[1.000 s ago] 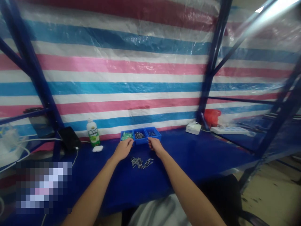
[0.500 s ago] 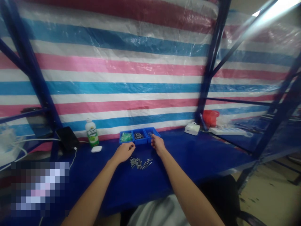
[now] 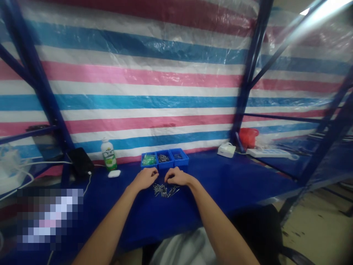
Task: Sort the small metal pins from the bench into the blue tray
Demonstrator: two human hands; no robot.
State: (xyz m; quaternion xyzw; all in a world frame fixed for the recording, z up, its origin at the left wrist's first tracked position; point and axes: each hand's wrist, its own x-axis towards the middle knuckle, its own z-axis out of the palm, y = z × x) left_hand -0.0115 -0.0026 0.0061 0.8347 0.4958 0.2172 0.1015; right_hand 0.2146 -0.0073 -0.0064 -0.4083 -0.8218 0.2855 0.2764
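My left hand (image 3: 146, 177) rests low over the blue table, fingers curled together; whatever its fingertips hold, if anything, is too small to make out. Opposite it, my right hand (image 3: 178, 176) bends its fingers down and inward, just in front of the right-hand blue bin, with its fingertips too small to read. Just below both hands lies a loose pile of thin metal screw-like pieces (image 3: 163, 190). Behind them stand three joined blue bins: a left bin with green pieces (image 3: 149, 160), a middle bin with dark metal bits (image 3: 163, 158), and a right bin with thin metal pieces (image 3: 178, 156).
A white-and-green bottle (image 3: 109, 154) and a white case (image 3: 114, 173) stand left of the bins. A dark phone (image 3: 80, 162) with a cable leans further left. To the right are a white box (image 3: 226, 150), a red bag (image 3: 248, 137) and a white power strip (image 3: 271, 154).
My right hand has come back from the right bin toward me and to the left, over the pile's far edge. My left hand has stayed nearly still.
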